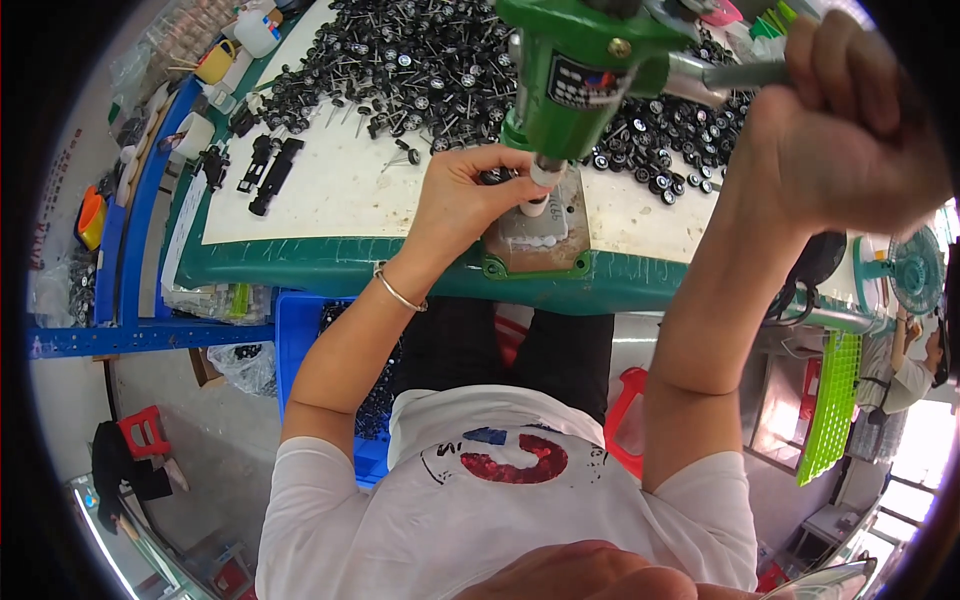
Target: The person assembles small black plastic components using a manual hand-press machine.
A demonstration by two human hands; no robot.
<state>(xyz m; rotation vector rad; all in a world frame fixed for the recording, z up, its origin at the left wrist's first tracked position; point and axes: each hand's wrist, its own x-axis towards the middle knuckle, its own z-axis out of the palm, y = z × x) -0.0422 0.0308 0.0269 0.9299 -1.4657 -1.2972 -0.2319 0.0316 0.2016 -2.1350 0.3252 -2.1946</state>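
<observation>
A green hand press (575, 105) stands at the table's front edge, its white-tipped ram (546, 172) low over a white post on the base plate (545, 258). My left hand (462, 195) reaches in beside that tip, thumb and forefinger pinched around a small black wheel (495, 176), which the fingers partly cover. At the upper right my right hand (840, 140) is wrapped around the press's metal lever (745, 76). Loose black toy wheels (420, 70), several on thin metal axles, lie heaped behind the press; more wheels (665, 150) are spread to its right.
Black plastic chassis pieces (275, 175) lie on the left of the table. Below the table, left of my legs, is a blue crate (300, 325) with dark parts. A green fan (915, 265) is at the right; another person (905, 370) is farther off.
</observation>
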